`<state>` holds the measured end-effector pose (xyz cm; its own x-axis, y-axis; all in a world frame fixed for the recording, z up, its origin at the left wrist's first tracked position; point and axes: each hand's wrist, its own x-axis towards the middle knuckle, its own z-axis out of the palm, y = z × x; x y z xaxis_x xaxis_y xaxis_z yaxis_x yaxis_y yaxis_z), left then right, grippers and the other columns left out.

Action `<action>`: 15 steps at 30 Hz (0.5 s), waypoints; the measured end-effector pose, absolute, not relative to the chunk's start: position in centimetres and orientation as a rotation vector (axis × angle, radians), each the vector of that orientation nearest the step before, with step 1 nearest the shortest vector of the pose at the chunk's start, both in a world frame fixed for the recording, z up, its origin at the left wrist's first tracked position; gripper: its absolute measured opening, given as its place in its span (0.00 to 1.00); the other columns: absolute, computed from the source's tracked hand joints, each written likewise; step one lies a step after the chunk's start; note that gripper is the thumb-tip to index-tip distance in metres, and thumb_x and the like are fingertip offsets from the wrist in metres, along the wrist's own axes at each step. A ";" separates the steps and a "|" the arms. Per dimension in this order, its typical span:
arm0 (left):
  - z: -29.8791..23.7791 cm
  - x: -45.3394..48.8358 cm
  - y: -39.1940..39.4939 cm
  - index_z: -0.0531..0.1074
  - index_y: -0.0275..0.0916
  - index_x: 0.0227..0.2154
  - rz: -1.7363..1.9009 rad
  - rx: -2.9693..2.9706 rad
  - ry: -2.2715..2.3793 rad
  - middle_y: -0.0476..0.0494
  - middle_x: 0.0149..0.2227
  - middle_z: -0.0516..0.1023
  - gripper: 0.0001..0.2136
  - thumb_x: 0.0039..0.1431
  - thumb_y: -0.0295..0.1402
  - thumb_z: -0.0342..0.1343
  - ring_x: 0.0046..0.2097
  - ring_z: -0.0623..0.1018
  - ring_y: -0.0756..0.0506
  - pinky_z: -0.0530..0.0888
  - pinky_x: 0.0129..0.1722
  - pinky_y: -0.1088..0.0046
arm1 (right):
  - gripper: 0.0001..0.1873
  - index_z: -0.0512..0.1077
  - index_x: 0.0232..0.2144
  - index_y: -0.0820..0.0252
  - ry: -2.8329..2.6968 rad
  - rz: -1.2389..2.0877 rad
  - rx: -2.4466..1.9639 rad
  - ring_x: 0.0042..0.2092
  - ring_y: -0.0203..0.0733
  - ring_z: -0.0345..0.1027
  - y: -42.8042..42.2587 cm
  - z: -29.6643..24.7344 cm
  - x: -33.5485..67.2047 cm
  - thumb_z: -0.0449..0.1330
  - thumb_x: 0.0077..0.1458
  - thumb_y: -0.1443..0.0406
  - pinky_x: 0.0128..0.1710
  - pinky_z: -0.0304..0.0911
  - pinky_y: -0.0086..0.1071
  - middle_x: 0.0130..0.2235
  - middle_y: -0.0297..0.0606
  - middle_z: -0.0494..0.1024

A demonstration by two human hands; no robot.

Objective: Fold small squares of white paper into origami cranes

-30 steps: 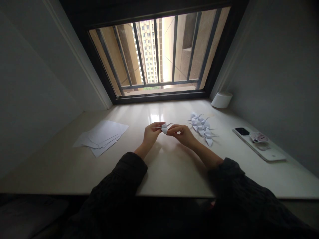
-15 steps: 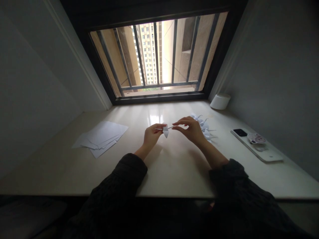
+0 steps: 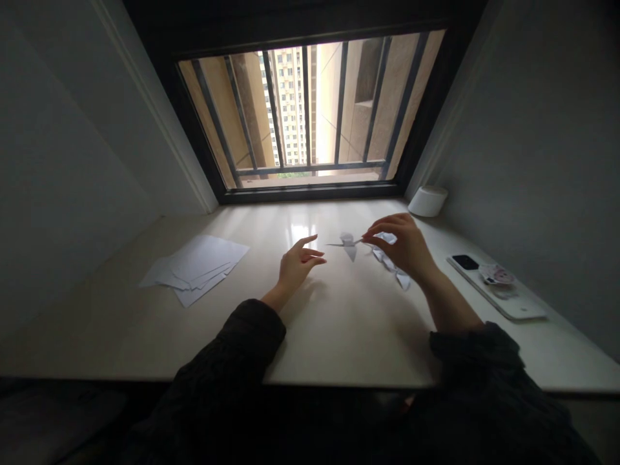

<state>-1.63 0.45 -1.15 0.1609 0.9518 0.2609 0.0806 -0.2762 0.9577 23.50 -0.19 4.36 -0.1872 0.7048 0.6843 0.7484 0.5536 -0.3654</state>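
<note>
Paper crane [image 3: 349, 244] is up in the air over the counter [image 3: 334, 336], mid-counter, a bit right of center, just left of my right hand [image 3: 400, 245]. Prob v. light, thin folded paper: stiff enough along the creases, but the long pointed tips will bend easily and the body will crush under too much pressure. Best hold is prob the thicker folded body, w/ gentle fingertip pressure; the thin tip is a poor place to bear on. Right hand is curled over, fingertips closed on the crane's right-hand tip, looks like a light pinch, wrist raised, forearm angled in from near right. Left hand [image 3: 298, 261] is open, fingers loose and spread, palm turned toward the crane, holding nothing, well clear of it, wrist low over the counter. Finished cranes [image 3: 390, 263] lie in a loose pile under and just past the right hand, so watch for contact there. Loose white sheets [image 3: 194, 271] sit far left of the hands, fanned, unevenly stacked. Phone [image 3: 513, 300] lies at right w/ a round sticker [image 3: 498, 275] on it. White cylinder [image 3: 427, 201] stands far right by the window [image 3: 290, 110].
</note>
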 end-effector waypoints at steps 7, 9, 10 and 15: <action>-1.4 -1.5 0.5 0.74 0.41 0.45 1.136 1.608 1.051 0.43 0.33 0.81 0.22 0.44 0.37 0.66 0.36 0.81 0.43 0.73 0.41 0.66 | 0.12 0.79 0.28 0.49 -1.970 -0.338 -1.310 0.42 0.53 0.65 -0.4 4.5 32.1 0.61 0.53 0.53 0.44 0.59 0.47 0.34 0.40 0.78; -1.4 -1.4 0.5 0.74 0.41 0.43 1.123 1.617 1.055 0.44 0.32 0.81 0.21 0.44 0.38 0.66 0.36 0.81 0.43 0.73 0.40 0.67 | 0.10 0.79 0.28 0.49 -1.994 -0.354 -1.360 0.42 0.52 0.64 -0.4 3.7 33.5 0.62 0.52 0.53 0.43 0.59 0.46 0.35 0.39 0.79; -1.5 -1.4 0.5 0.75 0.41 0.43 1.117 1.617 1.056 0.44 0.32 0.81 0.20 0.44 0.38 0.66 0.36 0.81 0.44 0.73 0.39 0.67 | 0.10 0.79 0.28 0.50 -2.002 -0.358 -1.380 0.42 0.52 0.64 -0.4 3.2 33.9 0.62 0.52 0.54 0.43 0.59 0.46 0.35 0.39 0.79; -1.6 -1.4 0.6 0.75 0.41 0.43 1.080 1.621 1.039 0.43 0.32 0.81 0.19 0.45 0.37 0.65 0.35 0.80 0.44 0.73 0.36 0.69 | 0.09 0.80 0.28 0.50 -2.029 -0.354 -1.438 0.42 0.49 0.63 -0.3 1.1 34.1 0.62 0.52 0.55 0.41 0.58 0.43 0.35 0.39 0.79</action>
<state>-1.37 0.63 -1.60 0.2651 0.9444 0.1946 0.1572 -0.2415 0.9576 34.15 -0.30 1.15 -0.2161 0.7530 0.6216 0.9190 0.3719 -0.1310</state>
